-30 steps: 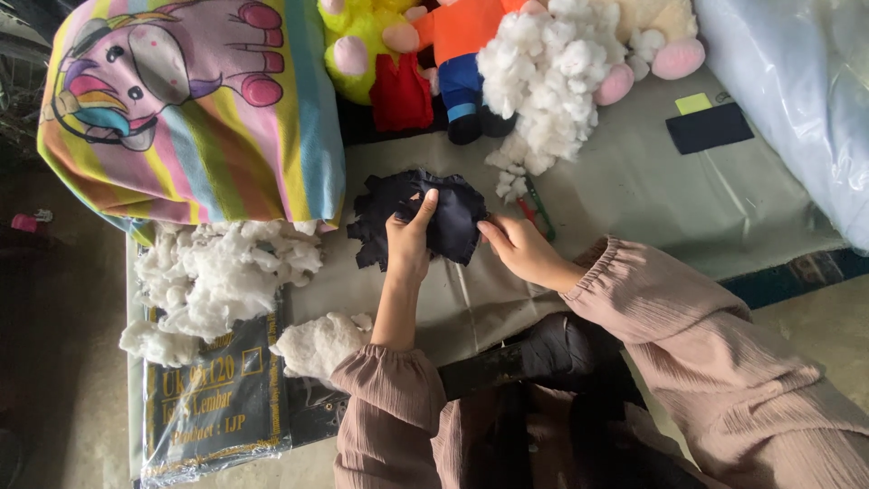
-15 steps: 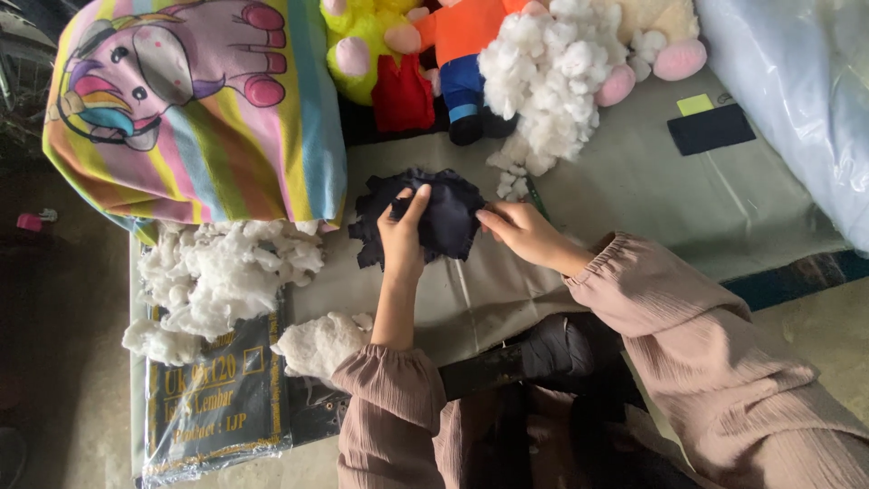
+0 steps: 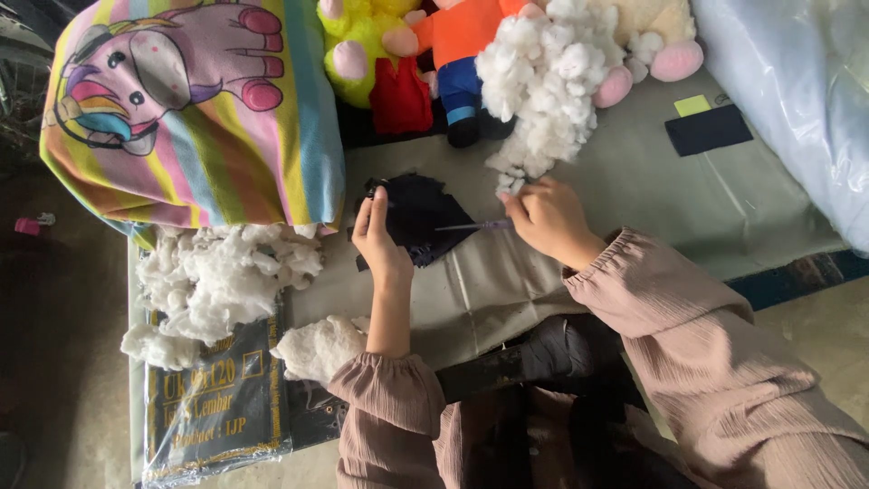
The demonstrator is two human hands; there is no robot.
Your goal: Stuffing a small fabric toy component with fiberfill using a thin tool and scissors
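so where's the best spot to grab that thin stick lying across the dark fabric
Probably its right end, coming from the right. The stick lies nearly level, and that end sits clear of the dark fabric at the right hand, whose fingers already meet it. The other end rests on the fabric, beside the left hand.

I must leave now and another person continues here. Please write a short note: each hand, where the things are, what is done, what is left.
Left hand: fingers pressing the dark fabric piece flat on the grey table cover.
Right hand: pinching a thin stick-like tool whose tip lies over the fabric.
White stuffing: one heap just behind the right hand, another to the left below the striped unicorn cushion.
Done: fabric laid out and held.
Left: the fabric looks flat, with no filling seen in it yet.
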